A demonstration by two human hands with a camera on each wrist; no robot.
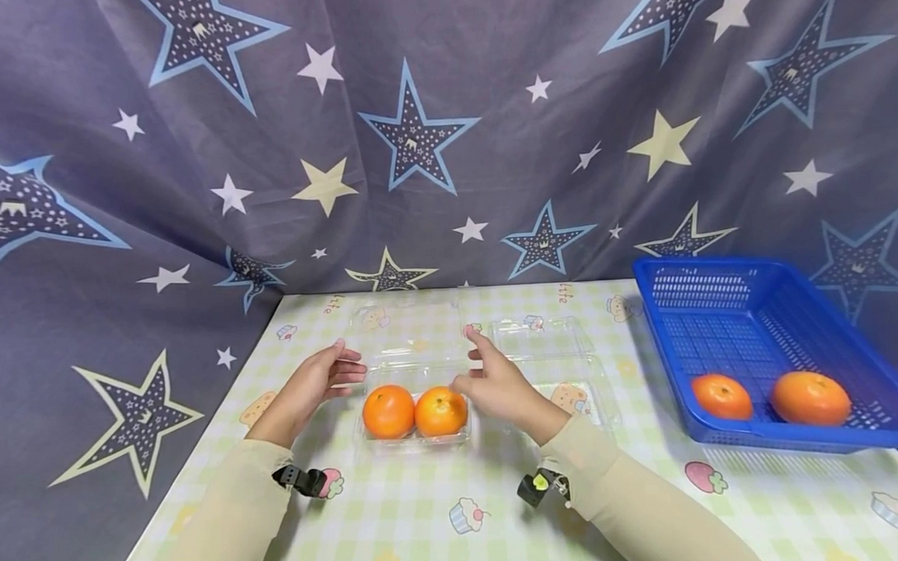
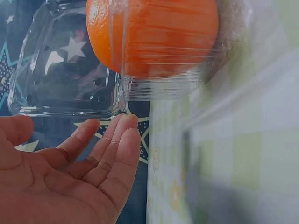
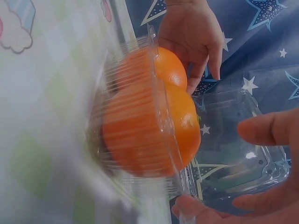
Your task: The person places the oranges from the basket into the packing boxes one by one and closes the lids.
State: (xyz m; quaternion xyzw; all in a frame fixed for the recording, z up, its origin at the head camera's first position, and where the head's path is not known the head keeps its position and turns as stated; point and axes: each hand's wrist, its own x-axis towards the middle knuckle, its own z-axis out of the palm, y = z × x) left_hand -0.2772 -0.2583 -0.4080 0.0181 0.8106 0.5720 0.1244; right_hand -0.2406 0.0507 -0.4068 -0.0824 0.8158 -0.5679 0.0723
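Two oranges, a left one [image 1: 389, 412] and a right one [image 1: 442, 411], sit side by side in a clear plastic clamshell box. Its lid [image 1: 409, 330] is folded back toward the curtain. My left hand [image 1: 315, 390] is at the box's left side, fingers extended. In the left wrist view its fingertips [image 2: 127, 122] reach the corner by the hinge; contact there is unclear. On the other side, my right hand [image 1: 503, 387] has its thumb near the right orange. A fingertip [image 3: 189, 205] appears at the box's rim in the right wrist view. Neither hand grips anything.
A second clear clamshell box [image 1: 597, 391], lid raised back, stands partly behind my right hand. At the right, a blue plastic basket [image 1: 662, 347] holds two more oranges [image 1: 809, 398]. A checked cloth [image 1: 412, 513] covers the table, and a starry curtain [image 1: 462, 230] hangs behind it.
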